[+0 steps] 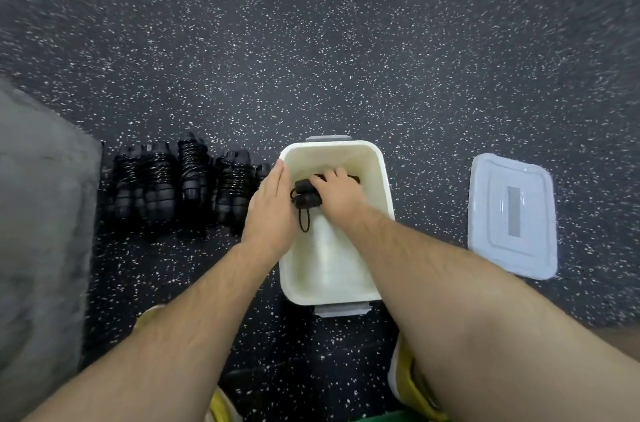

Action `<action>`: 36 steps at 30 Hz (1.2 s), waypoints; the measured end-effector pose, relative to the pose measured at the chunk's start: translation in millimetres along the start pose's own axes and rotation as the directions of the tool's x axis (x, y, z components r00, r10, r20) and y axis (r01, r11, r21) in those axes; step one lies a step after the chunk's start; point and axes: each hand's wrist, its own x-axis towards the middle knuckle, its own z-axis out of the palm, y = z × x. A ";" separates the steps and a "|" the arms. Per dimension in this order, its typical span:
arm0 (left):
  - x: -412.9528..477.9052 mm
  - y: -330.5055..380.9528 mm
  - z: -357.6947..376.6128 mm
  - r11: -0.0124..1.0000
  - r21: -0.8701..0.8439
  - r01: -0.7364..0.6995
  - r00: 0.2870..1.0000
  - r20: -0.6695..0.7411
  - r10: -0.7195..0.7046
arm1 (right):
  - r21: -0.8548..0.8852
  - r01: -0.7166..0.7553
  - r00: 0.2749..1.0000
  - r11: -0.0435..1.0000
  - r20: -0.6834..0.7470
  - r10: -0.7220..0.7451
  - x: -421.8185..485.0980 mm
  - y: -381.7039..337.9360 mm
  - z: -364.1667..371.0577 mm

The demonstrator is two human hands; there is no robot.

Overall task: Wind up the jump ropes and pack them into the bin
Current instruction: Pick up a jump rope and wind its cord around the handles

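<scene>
Head view. A white bin (332,266) stands open on the speckled floor (346,58), directly ahead of the person, with its long axis running from near to far. Its lid (512,214) lies flat on the floor, well apart to the right.

One wound jump rope (306,195) is inside the bin, in the far half. It lies across the bin's width, with the two handle ends toward the left wall and the coil toward the right. The right hand (334,193) is over the coil, fingers curled down around it, and the bundle is gripped. Whether it rests on the bin floor cannot be told. The left hand (272,210) is laid flat on the bin's left rim, fingers straight and together, with nothing held.

A row of wound jump ropes (194,179) lies on the floor just left of the bin, beside a grey mat (41,214). Each bundle's long axis runs near to far, parallel to the bin. The bundle nearest the bin is largely hidden behind the left hand.

Judgement: packing is at an early stage, with one bundle being seated. The row lies on the left hand's side, so that hand is the nearer one. A bundle taken from the row would need a quarter turn to lie as the first one does.
</scene>
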 end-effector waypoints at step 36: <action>-7.1 -14.7 -1.2 0.993 -0.111 -0.039 0.998 0.053 0.045 | -0.173 -0.121 0.989 0.977 0.058 0.133 16.2 -38.1 -0.6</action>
